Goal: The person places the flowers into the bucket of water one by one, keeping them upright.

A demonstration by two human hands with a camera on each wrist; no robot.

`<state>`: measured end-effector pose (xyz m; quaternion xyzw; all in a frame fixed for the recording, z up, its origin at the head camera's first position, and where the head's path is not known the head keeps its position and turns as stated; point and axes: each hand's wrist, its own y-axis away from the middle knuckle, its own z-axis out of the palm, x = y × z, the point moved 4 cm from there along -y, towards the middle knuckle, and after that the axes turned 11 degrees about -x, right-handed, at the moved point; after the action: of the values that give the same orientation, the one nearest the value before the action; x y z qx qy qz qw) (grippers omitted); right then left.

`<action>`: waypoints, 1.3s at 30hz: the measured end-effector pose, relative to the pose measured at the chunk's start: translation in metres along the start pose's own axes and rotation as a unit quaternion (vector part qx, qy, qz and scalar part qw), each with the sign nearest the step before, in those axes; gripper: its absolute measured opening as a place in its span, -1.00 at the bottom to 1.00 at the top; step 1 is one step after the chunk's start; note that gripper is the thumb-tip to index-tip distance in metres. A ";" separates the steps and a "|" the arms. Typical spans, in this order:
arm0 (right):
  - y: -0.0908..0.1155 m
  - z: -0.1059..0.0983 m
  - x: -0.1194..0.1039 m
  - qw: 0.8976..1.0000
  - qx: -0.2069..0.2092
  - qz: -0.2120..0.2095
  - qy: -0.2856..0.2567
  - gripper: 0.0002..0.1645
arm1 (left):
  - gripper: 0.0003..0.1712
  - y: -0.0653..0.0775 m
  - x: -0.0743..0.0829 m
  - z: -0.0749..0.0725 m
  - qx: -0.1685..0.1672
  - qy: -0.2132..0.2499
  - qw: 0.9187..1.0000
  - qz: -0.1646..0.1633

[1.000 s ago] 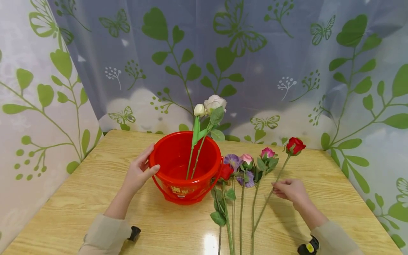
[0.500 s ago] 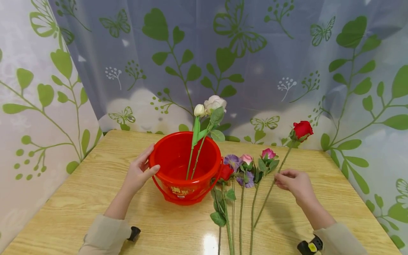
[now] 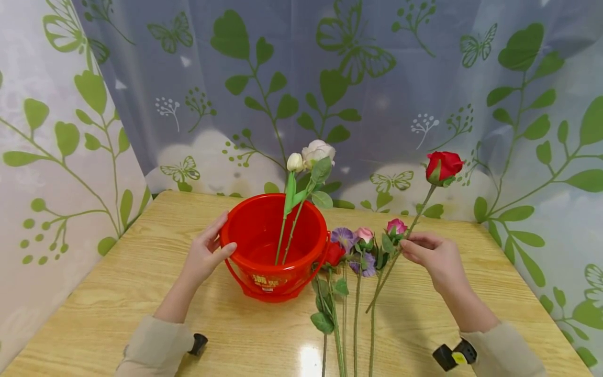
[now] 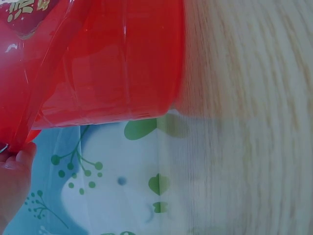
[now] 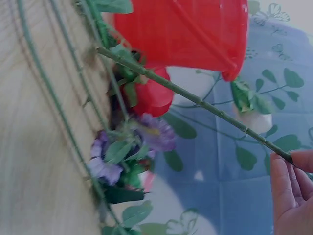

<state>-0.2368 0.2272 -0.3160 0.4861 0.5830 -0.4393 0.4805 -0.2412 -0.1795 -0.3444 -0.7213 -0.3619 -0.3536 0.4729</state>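
In the head view my left hand (image 3: 205,259) holds the left rim of a red plastic bucket (image 3: 268,283), thumb at the rim and fingers along the outer side. A white tulip (image 3: 294,163) and a whitish, full-petalled flower (image 3: 317,153) stand in the bucket, leaning right. To the right, my right hand (image 3: 435,262) pinches the stem of a red rose (image 3: 444,167), which is tilted with its bloom up and to the right. The right wrist view shows the free lower end of that rose stem (image 5: 195,100) above the table.
Several flowers lie on the wooden table (image 3: 141,293) right of the bucket: another red rose (image 3: 334,255), purple flowers (image 3: 345,239), a pink rose (image 3: 364,234) and a magenta rose (image 3: 397,226). Their stems point to the near edge. A patterned curtain (image 3: 400,104) stands behind.
My right hand has lifted the red rose higher off the table, its lower stem end rising clear of the other stems. The left hand and the bucket have stayed in place.
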 end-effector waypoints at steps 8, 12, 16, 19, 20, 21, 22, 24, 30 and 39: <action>-0.002 0.010 -0.023 1.000 0.001 -0.023 -0.007 -0.85 | -0.33 0.000 -0.005 -0.002 0.001 0.001 1.000 -0.001; -0.003 0.016 -0.036 0.999 -0.001 -0.039 -0.010 -0.82 | -0.31 -0.001 -0.018 -0.004 0.000 0.006 1.000 0.000; -0.003 0.023 -0.051 0.996 -0.016 -0.075 -0.042 -0.91 | -0.30 -0.001 -0.027 -0.006 -0.001 0.007 1.000 0.002; -0.004 0.027 -0.063 0.993 -0.018 -0.102 -0.057 -0.90 | -0.31 -0.001 -0.028 -0.006 0.000 0.010 1.000 0.006; -0.004 0.028 -0.067 0.992 -0.017 -0.110 -0.061 -0.89 | -0.31 -0.001 -0.028 -0.006 0.001 0.011 1.000 0.007; -0.004 0.029 -0.071 0.991 -0.016 -0.117 -0.069 -0.88 | -0.31 -0.001 -0.028 -0.006 0.002 0.012 1.000 0.008; -0.005 0.030 -0.075 0.989 -0.014 -0.124 -0.076 -0.86 | -0.31 -0.001 -0.028 -0.006 0.002 0.012 1.000 0.009; -0.005 0.032 -0.082 0.986 -0.012 -0.138 -0.088 -0.84 | -0.31 -0.001 -0.029 -0.006 0.002 0.012 1.000 0.010; -0.007 0.037 -0.101 0.975 -0.007 -0.172 -0.142 -0.91 | -0.32 -0.002 -0.028 -0.005 0.002 0.014 1.000 0.015; -0.018 0.051 -0.113 0.955 0.008 -0.209 -0.208 -0.91 | -0.32 -0.001 -0.029 -0.006 0.002 0.012 1.000 0.017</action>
<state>-0.2403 0.1588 -0.2116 0.2552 0.5548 -0.6261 0.4848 -0.2574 -0.1902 -0.3663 -0.7222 -0.3448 -0.3532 0.4845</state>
